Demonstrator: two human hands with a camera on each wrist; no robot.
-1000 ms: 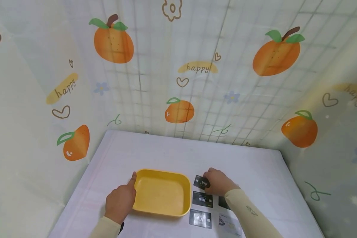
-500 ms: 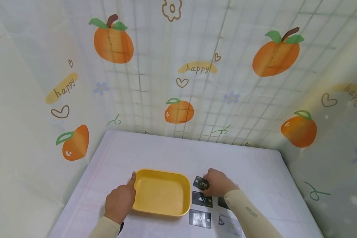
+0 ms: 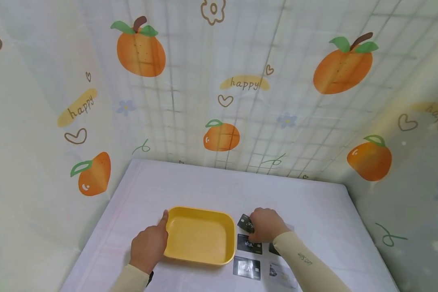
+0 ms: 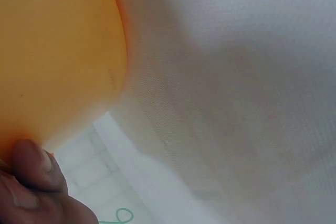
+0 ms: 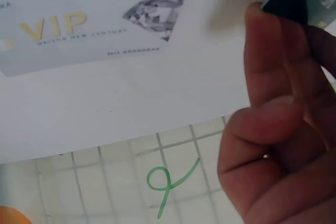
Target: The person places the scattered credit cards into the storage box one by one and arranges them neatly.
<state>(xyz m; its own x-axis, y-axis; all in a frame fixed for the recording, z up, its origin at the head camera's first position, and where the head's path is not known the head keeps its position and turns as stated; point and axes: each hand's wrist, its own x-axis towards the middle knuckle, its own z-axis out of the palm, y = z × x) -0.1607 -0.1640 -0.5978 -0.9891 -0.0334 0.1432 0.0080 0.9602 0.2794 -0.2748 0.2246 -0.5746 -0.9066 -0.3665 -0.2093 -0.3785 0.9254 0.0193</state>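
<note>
In the head view, my left hand (image 3: 148,246) holds the left rim of a yellow plastic tray (image 3: 200,236), bare inside. Fingertips (image 4: 35,163) bend against the tray's edge in the left wrist view. My right hand (image 3: 267,225) pinches a black VIP card (image 3: 244,222) at its right end, just right of the tray. The right wrist view shows this card's dark corner (image 5: 289,1) tilted up between thumb and fingers. Below it lie another black VIP card (image 3: 249,244) and a greyer VIP card (image 3: 246,268).
Partly under my right forearm are a dark card (image 3: 273,248) and a pale card with a diamond print (image 3: 282,275). Another pale diamond card (image 5: 100,27) lies beyond my right hand. A white tabletop (image 3: 219,184) meets a fruit-print curtain (image 3: 182,101) at the back and sides.
The black card in my right hand has tilted, and its right part is now more hidden by the fingers. My left hand and the tray stay in place.
</note>
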